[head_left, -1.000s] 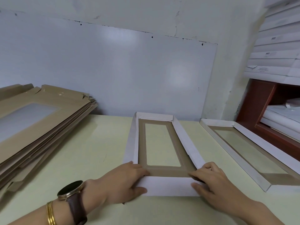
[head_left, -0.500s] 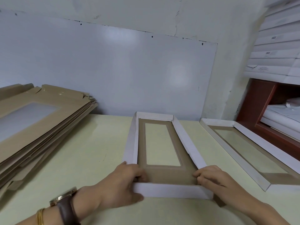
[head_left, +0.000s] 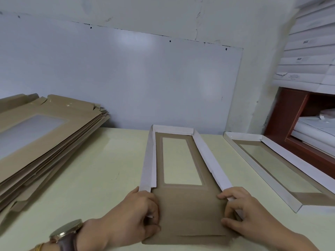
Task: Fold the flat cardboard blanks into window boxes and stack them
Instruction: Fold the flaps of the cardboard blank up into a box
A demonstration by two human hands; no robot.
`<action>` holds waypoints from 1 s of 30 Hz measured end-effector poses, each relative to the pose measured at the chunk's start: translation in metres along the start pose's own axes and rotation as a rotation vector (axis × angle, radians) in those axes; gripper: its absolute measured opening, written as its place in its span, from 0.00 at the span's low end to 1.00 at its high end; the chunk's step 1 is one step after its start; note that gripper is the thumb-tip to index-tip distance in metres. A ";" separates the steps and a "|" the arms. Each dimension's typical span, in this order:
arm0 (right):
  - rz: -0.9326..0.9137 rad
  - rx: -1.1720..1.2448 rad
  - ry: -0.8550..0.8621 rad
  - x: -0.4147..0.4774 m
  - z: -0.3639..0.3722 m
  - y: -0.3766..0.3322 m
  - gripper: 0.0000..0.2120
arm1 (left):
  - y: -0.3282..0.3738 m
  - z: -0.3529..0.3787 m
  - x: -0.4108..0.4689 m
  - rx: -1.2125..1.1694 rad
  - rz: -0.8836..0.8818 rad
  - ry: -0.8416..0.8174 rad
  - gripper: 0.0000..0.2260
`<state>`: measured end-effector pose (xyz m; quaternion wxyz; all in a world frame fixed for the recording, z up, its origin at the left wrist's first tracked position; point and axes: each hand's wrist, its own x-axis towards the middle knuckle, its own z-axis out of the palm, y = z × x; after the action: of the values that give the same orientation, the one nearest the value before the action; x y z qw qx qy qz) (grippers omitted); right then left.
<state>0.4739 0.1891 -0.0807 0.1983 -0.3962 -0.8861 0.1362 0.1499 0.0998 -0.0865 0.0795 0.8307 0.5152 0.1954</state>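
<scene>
A half-folded window box [head_left: 183, 203] lies on the table in front of me, brown inside, with white side walls and a clear window. Its far end wall stands up; its near end flap lies flat and brown toward me. My left hand [head_left: 139, 214] grips the near left corner, fingers curled over a white tab. My right hand [head_left: 243, 211] pinches the near right corner and the end of the right wall. A stack of flat brown blanks [head_left: 41, 142] lies at the left. A finished box [head_left: 282, 171] sits at the right.
The pale green table [head_left: 94, 174] runs back to a white board on the wall [head_left: 126, 78]. At the right stand a red-brown shelf [head_left: 293, 124] with white packs inside and white boxes piled on top.
The near end wall, folded up and held white side out half a second ago, now lies flat and brown toward me. Both hands have shifted to the near corners.
</scene>
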 end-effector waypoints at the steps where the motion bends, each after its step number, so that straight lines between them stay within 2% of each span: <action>1: -0.016 -0.011 -0.003 0.000 0.001 0.000 0.12 | 0.000 -0.001 0.001 -0.016 -0.002 -0.012 0.06; 4: -0.050 -0.044 0.016 0.003 0.004 0.002 0.07 | -0.004 -0.003 0.006 -0.049 -0.019 -0.023 0.07; 10: -0.055 -0.079 0.061 0.017 0.010 0.009 0.11 | -0.018 0.000 0.021 -0.034 -0.136 -0.023 0.14; 17: -0.023 -0.072 0.057 0.037 0.017 0.018 0.09 | -0.030 0.002 0.042 0.065 -0.158 0.043 0.10; 22: -0.004 -0.113 0.059 0.053 0.020 0.023 0.08 | -0.040 0.006 0.054 0.004 -0.209 0.100 0.13; 30: 0.136 -0.147 0.000 0.070 0.026 0.035 0.16 | -0.050 0.008 0.065 -0.056 -0.275 0.187 0.15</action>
<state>0.4417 0.2626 -0.1000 0.1587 -0.4690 -0.8648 0.0840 0.1377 0.1805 -0.0947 0.0802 0.7280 0.6236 0.2734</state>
